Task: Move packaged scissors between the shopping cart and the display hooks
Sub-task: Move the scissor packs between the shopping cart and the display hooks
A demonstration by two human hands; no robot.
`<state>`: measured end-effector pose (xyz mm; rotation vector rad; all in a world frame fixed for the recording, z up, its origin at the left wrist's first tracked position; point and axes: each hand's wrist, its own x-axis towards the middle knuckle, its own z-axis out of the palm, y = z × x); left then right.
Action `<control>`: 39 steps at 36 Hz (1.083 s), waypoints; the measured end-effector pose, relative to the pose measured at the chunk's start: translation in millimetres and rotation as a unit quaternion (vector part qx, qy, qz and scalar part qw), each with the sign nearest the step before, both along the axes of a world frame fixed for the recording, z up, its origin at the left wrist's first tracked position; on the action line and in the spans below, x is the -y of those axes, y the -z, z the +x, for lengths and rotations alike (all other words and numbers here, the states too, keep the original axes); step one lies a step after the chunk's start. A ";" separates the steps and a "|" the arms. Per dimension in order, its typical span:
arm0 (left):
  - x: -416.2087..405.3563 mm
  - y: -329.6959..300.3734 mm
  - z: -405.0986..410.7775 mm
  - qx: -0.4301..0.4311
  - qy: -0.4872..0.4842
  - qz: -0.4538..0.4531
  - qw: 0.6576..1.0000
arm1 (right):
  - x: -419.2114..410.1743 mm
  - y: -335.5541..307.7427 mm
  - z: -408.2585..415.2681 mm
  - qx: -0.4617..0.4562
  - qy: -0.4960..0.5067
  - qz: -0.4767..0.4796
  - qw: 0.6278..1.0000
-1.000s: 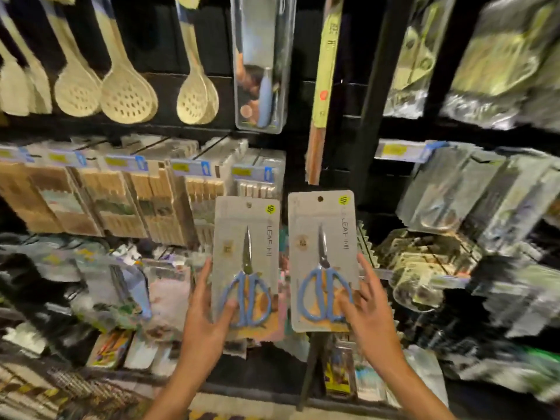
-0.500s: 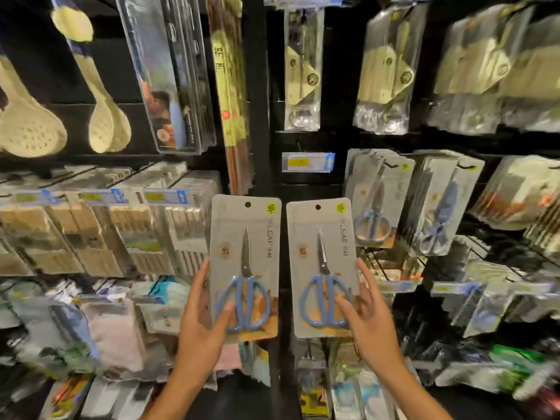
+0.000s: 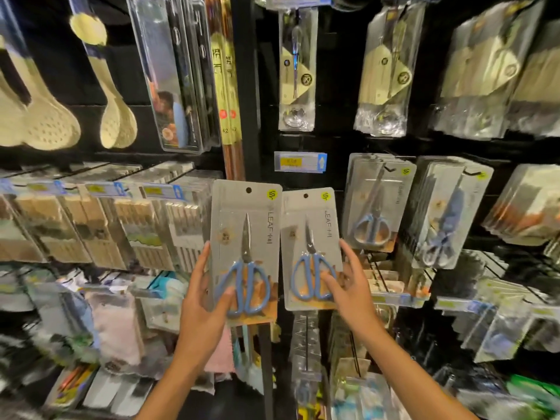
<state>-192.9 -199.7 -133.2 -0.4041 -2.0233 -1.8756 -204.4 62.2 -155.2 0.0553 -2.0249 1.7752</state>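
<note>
View shifted rightward, hung scissors stock (image 3: 374, 207) now nearer; left hand (image 3: 206, 301) grips left scissors pack (image 3: 245, 253), right hand (image 3: 348, 286) grips right scissors pack (image 3: 312, 250), both upright before the display; align punch-hole squarely with hook.

A black display wall (image 3: 248, 86) carries rows of hooks. Packaged scissors (image 3: 375, 204) hang right of centre beside a fuller stack (image 3: 445, 213). Pale slotted spoons (image 3: 48, 122) hang upper left, above boxed wooden goods (image 3: 100, 225) with price tags (image 3: 300, 161).
</note>
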 end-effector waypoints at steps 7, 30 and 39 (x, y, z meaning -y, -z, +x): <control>8.0 -2.7 -10.2 -0.008 0.001 0.015 1.000 | 10.1 -4.7 -37.2 -0.025 0.009 -0.025 0.999; 23.4 -12.0 -24.3 -0.039 0.026 0.027 0.999 | 25.6 -13.7 -75.4 -0.075 0.033 -0.039 0.996; 20.4 -11.7 -23.5 -0.054 0.029 0.023 0.998 | 27.6 -10.6 -79.5 -0.066 0.024 -0.028 0.997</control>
